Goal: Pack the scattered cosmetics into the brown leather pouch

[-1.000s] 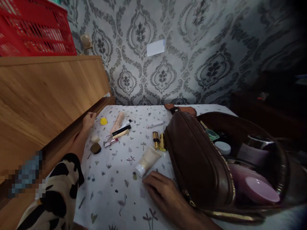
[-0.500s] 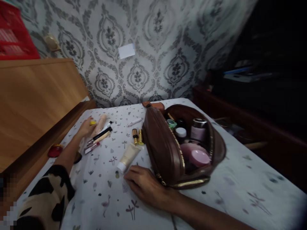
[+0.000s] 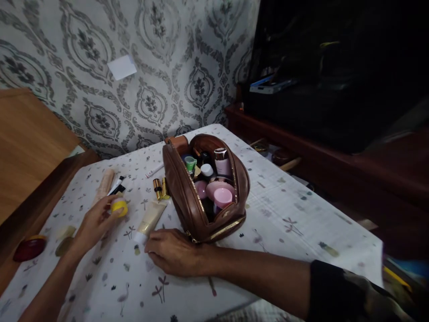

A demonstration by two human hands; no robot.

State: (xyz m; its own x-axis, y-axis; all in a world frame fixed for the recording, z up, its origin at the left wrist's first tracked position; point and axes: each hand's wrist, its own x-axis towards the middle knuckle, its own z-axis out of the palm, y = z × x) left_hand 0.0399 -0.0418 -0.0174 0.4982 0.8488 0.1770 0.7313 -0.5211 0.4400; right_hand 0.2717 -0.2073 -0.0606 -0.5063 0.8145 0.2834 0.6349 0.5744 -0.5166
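Observation:
My left hand is closed on a small round yellow jar, held above the table at the left. Just beyond that hand lie a beige tube and some black and white sticks, partly hidden by it. My right hand rests palm down on the table, fingers loosely bent, with nothing seen in it. Its fingertips are beside the white cap of a cream-coloured squeeze tube. Behind that hand stands an unzipped brown cosmetic bag, with a pink-lidded jar, a pink bottle and a white-lidded jar inside.
Two gold lipstick-like tubes and a white pen-like stick lie left of the bag. A dark red round container is at the left edge. A wooden panel borders the left; dark furniture stands right.
My left hand has come back toward me from the far left, bringing the yellow jar. The view has turned right. My right hand stays by the squeeze tube.

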